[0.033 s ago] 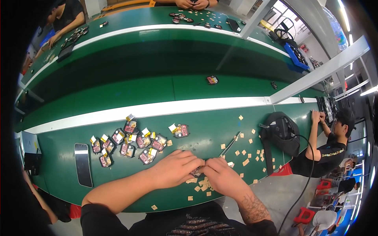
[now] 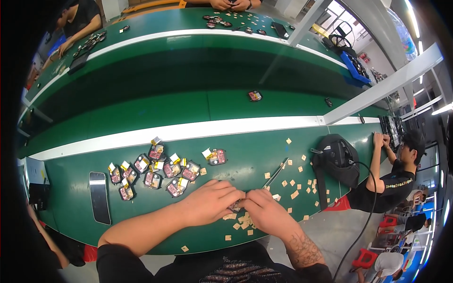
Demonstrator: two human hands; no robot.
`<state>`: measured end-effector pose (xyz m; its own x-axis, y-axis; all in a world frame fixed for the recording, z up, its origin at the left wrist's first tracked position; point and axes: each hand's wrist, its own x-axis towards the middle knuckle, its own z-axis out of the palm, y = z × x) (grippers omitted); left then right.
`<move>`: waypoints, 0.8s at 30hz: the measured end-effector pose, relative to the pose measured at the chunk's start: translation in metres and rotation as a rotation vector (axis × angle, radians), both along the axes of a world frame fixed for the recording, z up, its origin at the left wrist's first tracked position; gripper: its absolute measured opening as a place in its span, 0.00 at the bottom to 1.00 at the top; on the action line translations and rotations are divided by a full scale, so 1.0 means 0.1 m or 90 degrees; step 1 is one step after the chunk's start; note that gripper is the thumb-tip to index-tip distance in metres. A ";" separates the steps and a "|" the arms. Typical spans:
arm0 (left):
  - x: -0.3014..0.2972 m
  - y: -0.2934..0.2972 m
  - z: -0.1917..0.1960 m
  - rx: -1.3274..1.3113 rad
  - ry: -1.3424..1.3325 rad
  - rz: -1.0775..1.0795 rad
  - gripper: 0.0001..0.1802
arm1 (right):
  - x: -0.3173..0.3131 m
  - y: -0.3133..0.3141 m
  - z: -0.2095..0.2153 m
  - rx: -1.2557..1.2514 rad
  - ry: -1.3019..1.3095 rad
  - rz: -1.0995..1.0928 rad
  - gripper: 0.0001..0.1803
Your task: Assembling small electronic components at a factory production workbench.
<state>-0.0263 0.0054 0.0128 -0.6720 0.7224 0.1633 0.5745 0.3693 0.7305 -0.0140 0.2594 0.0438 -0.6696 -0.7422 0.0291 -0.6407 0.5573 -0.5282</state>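
A green table (image 2: 264, 141) is seen from above. The left hand (image 2: 210, 202) and right hand (image 2: 266, 212) are brought together at the near edge, fingers curled and pinched around a small part (image 2: 236, 206) held between them; the part is mostly hidden, so its kind cannot be told. Small tan paper squares (image 2: 239, 222) are scattered beneath and to the right of the hands. A cluster of small square components with yellow tabs (image 2: 158, 170) is laid just left of the hands, and tweezers (image 2: 276, 174) are placed just beyond the right hand. A dark phone (image 2: 99, 197) is lying flat at far left. A black pouch (image 2: 339, 160) is set to the right.
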 end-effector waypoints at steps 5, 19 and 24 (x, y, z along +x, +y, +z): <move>-0.01 0.00 0.00 0.000 0.004 -0.003 0.27 | 0.00 0.03 -0.09 -0.024 -0.022 -0.004 0.19; -0.02 0.00 0.04 0.002 0.001 -0.008 0.24 | -0.04 0.08 -0.15 -0.080 -0.005 -0.009 0.18; -0.01 0.00 0.02 0.003 0.025 -0.006 0.24 | 0.02 0.06 -0.07 -0.037 0.028 -0.032 0.18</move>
